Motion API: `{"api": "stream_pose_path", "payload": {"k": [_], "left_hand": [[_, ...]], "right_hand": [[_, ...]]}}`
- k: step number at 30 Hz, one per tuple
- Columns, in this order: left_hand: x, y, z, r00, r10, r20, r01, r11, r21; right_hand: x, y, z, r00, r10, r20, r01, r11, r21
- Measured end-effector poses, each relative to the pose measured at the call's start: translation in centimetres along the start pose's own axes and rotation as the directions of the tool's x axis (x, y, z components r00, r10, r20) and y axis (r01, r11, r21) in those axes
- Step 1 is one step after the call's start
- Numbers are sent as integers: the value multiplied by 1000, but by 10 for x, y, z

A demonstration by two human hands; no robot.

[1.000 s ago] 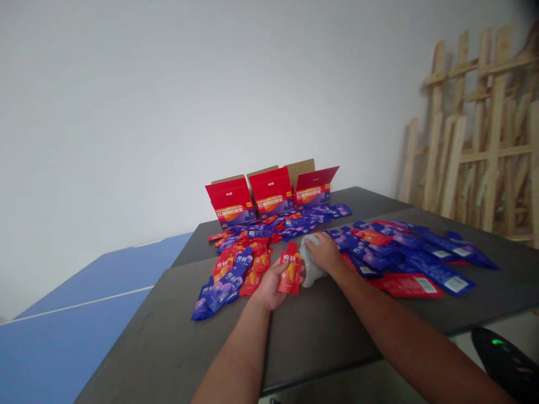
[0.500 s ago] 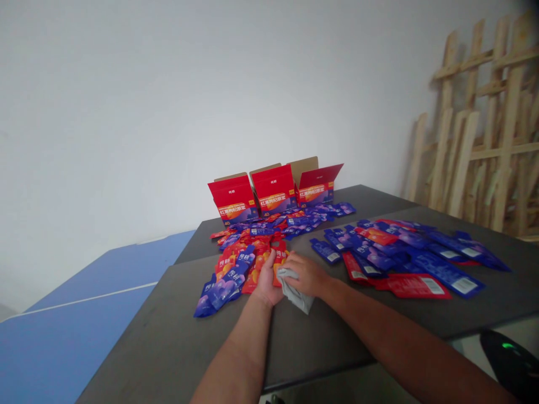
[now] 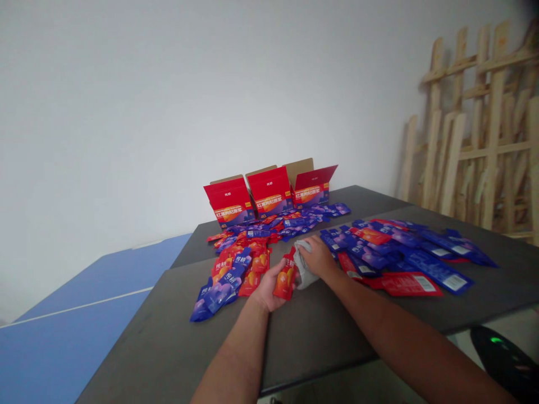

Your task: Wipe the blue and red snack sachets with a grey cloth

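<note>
Over the front of the dark table, my left hand (image 3: 269,290) is closed around a red pouch (image 3: 285,279) with orange fruit printed on it, its neck pointing away from me. My right hand (image 3: 318,257) grips a crumpled grey cloth (image 3: 306,275) beside the pouch's right edge; cloth and pouch touch or nearly touch. To the left lies a pile of red and blue pouches (image 3: 227,283). On the right is a larger heap of mostly blue pouches (image 3: 387,247), several with white barcode labels showing.
Three open red boxes (image 3: 269,197) stand at the back of the dark table (image 3: 168,331), with more scattered pouches (image 3: 273,227) before them. A blue table (image 3: 84,303) adjoins on the left. Wooden frames (image 3: 475,134) lean at the right wall. A black object with a green light (image 3: 503,359) is lower right.
My left hand has lifted a red pouch off the left pile and drawn it slightly nearer. My right hand has shifted up and right with the cloth, now beside the pouch. The view turned slightly.
</note>
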State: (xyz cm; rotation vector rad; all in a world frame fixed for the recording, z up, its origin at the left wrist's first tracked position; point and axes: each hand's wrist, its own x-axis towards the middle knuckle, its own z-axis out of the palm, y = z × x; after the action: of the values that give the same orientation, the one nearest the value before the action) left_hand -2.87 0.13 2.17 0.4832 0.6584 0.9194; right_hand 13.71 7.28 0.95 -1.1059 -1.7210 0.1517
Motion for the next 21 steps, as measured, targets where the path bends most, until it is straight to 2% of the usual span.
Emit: {"api": "stream_pose_path", "payload": {"k": [2,4,7,9,11,13,14,16,21], "left_hand": [[0,3,-1,999,5,37,-3,999,-43],[1,6,-2,997,56,44,-51,994,-96],[2,9,-3,990,142,21,-137,978,-158],[4,9,-3,988,153,24,-147,974,-173],[6,7,-5,991,127,45,-118,980,-161],[8,5,-7,995,83,53,-76,988,-134],[9,3,-7,997,67,42,-61,991,-119],[11,0,-7,999,44,8,-43,994,-97],[11,-5,2,999,38,-7,-38,998,-50]], "right_hand": [[3,1,-2,998,52,-27,-52,999,5],[3,-2,-5,998,46,-37,-45,999,29],[-5,-17,-7,993,-108,42,103,989,108],[-14,-31,-7,940,-292,174,258,946,194],[-22,-44,-7,845,-451,289,380,885,270],[-28,-54,-6,782,-520,344,439,851,288],[-29,-57,-5,774,-526,354,450,849,277],[-30,-60,-3,791,-501,352,440,865,243],[-25,-47,4,925,-310,220,278,946,167]]}}
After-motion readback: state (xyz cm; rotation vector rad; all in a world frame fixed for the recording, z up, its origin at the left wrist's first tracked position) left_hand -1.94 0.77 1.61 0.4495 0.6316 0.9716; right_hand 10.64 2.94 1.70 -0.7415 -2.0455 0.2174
